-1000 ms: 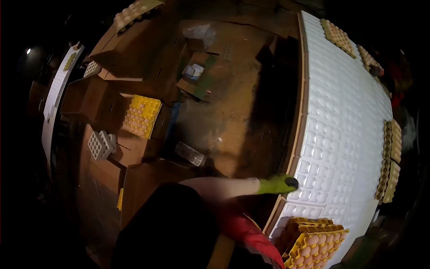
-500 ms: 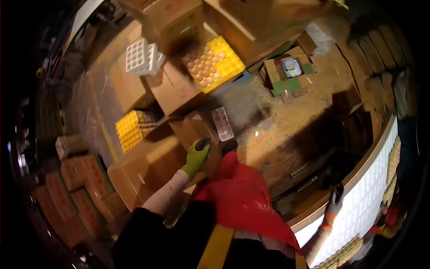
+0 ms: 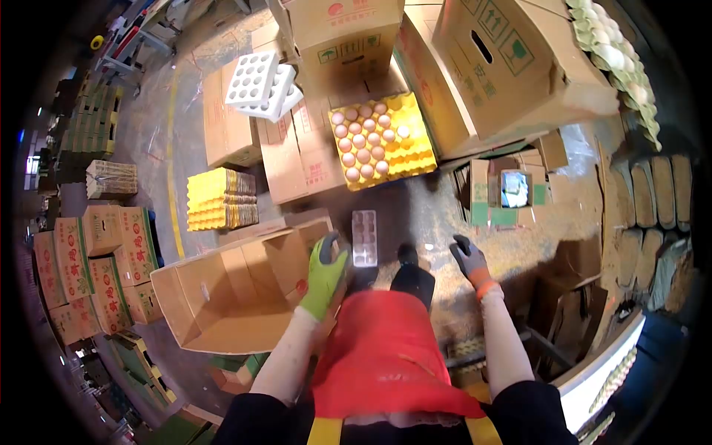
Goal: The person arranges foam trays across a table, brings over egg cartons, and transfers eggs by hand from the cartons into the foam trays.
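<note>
My left hand (image 3: 324,276), in a green glove with dark fingertips, is closed on the right-hand edge of a large open cardboard box (image 3: 215,297). The box's bare brown inside faces me, and my fingers partly hide its edge. My right hand (image 3: 472,265), in a dark grey glove with an orange cuff, is held out over the floor with fingers apart and nothing in it. Between my hands, a clear plastic egg tray (image 3: 364,239) lies on the floor. Beyond it, a yellow egg tray (image 3: 410,141) carries brown eggs (image 3: 362,141) on its left side.
White foam trays (image 3: 252,80) rest on cardboard boxes (image 3: 300,159) ahead. Stacked yellow trays (image 3: 215,199) stand to the left. Tall cartons (image 3: 512,67) rise at front right, near a small open box (image 3: 498,194). Printed cartons (image 3: 104,267) are piled far left.
My view has turned to the right and levelled. My right hand has come away from the bright white surface to the front. My left hand stays at the box, whose inside now shows more.
</note>
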Demonstrator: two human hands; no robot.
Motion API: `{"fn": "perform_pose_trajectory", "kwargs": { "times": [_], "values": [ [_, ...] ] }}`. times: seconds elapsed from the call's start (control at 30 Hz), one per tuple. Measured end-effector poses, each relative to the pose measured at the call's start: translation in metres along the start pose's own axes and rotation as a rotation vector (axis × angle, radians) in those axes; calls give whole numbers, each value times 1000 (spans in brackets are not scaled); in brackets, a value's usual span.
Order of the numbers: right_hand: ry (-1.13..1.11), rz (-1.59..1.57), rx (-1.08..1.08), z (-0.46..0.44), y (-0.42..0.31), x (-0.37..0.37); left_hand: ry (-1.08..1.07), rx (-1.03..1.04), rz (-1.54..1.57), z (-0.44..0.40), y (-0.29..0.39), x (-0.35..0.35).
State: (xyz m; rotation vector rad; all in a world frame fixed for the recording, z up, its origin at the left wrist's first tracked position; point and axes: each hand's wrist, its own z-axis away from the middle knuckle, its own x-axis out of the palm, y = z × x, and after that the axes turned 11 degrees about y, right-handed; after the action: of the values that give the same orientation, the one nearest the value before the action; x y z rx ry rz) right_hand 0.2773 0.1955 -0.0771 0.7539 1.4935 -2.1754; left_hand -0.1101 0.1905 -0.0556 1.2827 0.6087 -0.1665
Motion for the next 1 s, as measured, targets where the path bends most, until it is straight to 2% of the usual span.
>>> {"fn": "perform_pose_trajectory", "kwargs": {
  "times": [0.03, 0.1, 0.17, 0.2, 0.23, 0.3, 0.37, 0.4, 0.43, 0.5, 0.53, 0.6, 0.63, 0.7, 0.77, 0.8, 0.83, 0.9, 0.93, 0.97, 1.0],
  "values": [
    [-7, 8, -53, -38, 10, 18, 12, 6, -6, -27, -17, 22],
    [43, 26, -81, -117, 23, 56, 116, -173, 33, -97, -19, 64],
    [88, 95, -118, -192, 25, 91, 192, -446, 219, -146, 10, 87],
    [115, 132, -159, -227, 25, 108, 251, -344, 221, -183, -68, 115],
    [142, 168, -199, -259, 25, 128, 265, -343, 215, -205, -76, 124],
    [226, 147, -194, -302, 10, 152, 233, -644, 421, -242, -87, 146],
    [179, -27, -102, -357, 43, 188, -4, -461, 709, -268, -125, 164],
    [125, -88, -283, -388, 76, 205, 3, -492, 747, -280, -144, 177],
    [101, -196, -197, -395, 69, 205, 11, -524, 787, -287, -162, 189],
    [57, -419, -32, -386, 39, 191, 46, -640, 607, -278, -112, 181],
    [37, -489, 12, -380, 28, 185, 84, -655, 470, -276, -101, 179],
    [-25, -508, 55, -387, 28, 182, 97, -634, 446, -280, -107, 183],
    [-192, -717, 348, -391, 43, 184, 95, -600, 398, -285, -107, 185],
    [-151, -609, 354, -375, 40, 176, 97, -612, 415, -276, -105, 184],
    [-163, -630, 324, -369, 62, 179, 72, -735, 429, -271, -96, 176],
    [-175, -706, 340, -358, 59, 179, 21, -693, 342, -259, -80, 155],
    [-185, -689, 290, -365, 77, 192, 18, -685, 346, -251, -94, 160],
    [16, -59, -25, -353, 64, 188, 159, -707, 600, -238, -123, 178],
    [50, 345, -138, -361, 90, 195, 174, -770, 610, -231, -129, 180],
    [80, 362, -34, -335, 30, 179, 168, -771, 610, -227, -120, 178],
    [21, 232, 15, -337, 22, 172, 177, -764, 612, -223, -108, 173]
  ]
}}
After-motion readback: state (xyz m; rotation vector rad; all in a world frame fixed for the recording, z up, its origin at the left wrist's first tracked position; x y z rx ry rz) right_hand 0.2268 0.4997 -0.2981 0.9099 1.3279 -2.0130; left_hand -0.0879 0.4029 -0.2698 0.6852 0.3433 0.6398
